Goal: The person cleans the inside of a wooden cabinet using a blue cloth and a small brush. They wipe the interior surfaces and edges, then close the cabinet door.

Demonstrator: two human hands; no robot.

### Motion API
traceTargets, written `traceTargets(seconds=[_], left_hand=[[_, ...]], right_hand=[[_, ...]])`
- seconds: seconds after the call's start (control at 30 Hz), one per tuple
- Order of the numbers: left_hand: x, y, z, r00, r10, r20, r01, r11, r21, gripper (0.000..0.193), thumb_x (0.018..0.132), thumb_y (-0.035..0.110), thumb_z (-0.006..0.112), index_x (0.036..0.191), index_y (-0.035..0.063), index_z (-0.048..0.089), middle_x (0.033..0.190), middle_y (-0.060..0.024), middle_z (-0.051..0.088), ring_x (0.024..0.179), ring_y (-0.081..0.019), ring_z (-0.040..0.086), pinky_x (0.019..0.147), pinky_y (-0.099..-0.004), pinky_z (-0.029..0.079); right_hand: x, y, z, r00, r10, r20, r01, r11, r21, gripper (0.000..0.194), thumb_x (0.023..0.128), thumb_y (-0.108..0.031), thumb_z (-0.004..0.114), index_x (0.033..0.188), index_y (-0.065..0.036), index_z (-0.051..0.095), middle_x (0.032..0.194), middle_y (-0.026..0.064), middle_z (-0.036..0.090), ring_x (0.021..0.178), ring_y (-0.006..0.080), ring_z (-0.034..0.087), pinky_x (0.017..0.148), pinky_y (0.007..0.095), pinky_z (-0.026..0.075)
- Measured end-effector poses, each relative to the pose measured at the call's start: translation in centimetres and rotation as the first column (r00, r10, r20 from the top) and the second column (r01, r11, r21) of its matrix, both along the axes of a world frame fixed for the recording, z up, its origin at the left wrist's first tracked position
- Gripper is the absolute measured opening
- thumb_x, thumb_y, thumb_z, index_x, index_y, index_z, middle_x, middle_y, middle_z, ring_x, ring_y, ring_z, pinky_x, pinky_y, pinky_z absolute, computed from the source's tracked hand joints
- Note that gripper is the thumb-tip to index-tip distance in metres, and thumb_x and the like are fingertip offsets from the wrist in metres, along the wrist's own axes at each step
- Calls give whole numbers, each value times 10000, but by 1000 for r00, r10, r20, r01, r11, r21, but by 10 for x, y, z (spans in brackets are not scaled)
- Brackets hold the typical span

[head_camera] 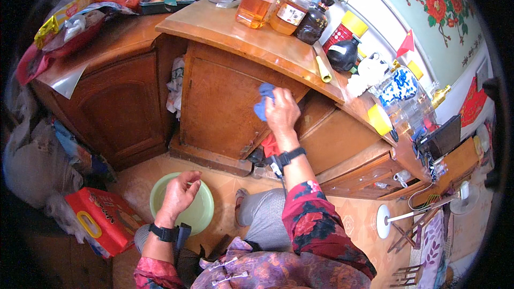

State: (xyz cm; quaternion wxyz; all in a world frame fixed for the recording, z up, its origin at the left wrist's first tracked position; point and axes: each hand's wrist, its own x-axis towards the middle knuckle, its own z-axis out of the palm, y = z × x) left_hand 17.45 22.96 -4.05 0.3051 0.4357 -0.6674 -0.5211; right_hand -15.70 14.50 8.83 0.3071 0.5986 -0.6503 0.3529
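Note:
My right hand (283, 110) holds a blue cloth (264, 102) against the upper right part of a brown wooden cabinet door (221, 108). That door stands partly swung out, with dark cabinet space and a red bag (270, 145) beside it. Over a pale green basin (202, 216) on the floor hangs my left hand (180, 192), its fingers slightly curled and nothing seen in them. Part of the basin is hidden behind that hand and wrist. Both wrists wear black straps.
Honey-coloured jars (257, 6), dark bottles (312, 20) and a yellow-green knife handle (323, 70) rest on the cabinet top. A red gift box (106, 218) stands left of the basin. Plastic bags (36, 156) lie farther left. A white fan (383, 220) is at the right.

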Motion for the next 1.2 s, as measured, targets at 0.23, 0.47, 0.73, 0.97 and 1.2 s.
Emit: traceTargets(seconds=[0.23, 0.47, 0.73, 0.97, 1.2], left_hand=[[7, 15, 16, 999, -36, -6, 35, 998, -50, 301, 969, 111, 675, 1247, -3, 690, 1150, -123, 754, 1066, -217, 715, 887, -346, 569], [-6, 8, 14, 999, -44, -10, 44, 999, -20, 300, 974, 118, 677, 1249, -2, 688, 1157, -120, 753, 1059, -202, 709, 889, -336, 559], [-20, -8, -10, 999, 42, -29, -42, 999, 8, 285, 964, 112, 687, 1228, 6, 708, 1116, -141, 761, 911, -199, 727, 800, -329, 582], [-18, -2, -13, 998, 28, -55, -29, 999, -13, 275, 972, 110, 675, 1223, 3, 709, 1123, -155, 762, 913, -214, 734, 806, -342, 588], [-12, -3, -1, 1000, -24, -4, 24, 999, 32, 310, 995, 96, 653, 1286, -13, 670, 1182, -139, 741, 1087, -214, 703, 922, -330, 560]], right_hand=[[-25, 21, -14, 961, -196, 193, 194, 980, 32, 250, 833, -194, 761, 1005, -64, 634, 1002, 176, 682, 900, 433, 671, 737, 513, 539], [18, -23, -15, 991, -28, 129, 39, 996, -82, 205, 841, -218, 736, 972, -101, 630, 928, 156, 657, 811, 410, 668, 663, 534, 541], [30, -45, -19, 988, 119, 95, -118, 993, -23, 250, 850, -226, 738, 1016, -101, 598, 936, 152, 638, 796, 397, 680, 651, 515, 555], [-47, 47, -23, 918, -269, 290, 251, 963, 97, 224, 855, -191, 753, 1002, -69, 636, 972, 186, 687, 867, 427, 677, 747, 496, 544], [-40, 27, -19, 981, -7, 196, 14, 999, -36, 206, 879, -179, 743, 1001, -61, 627, 966, 185, 664, 876, 429, 660, 729, 498, 527]])
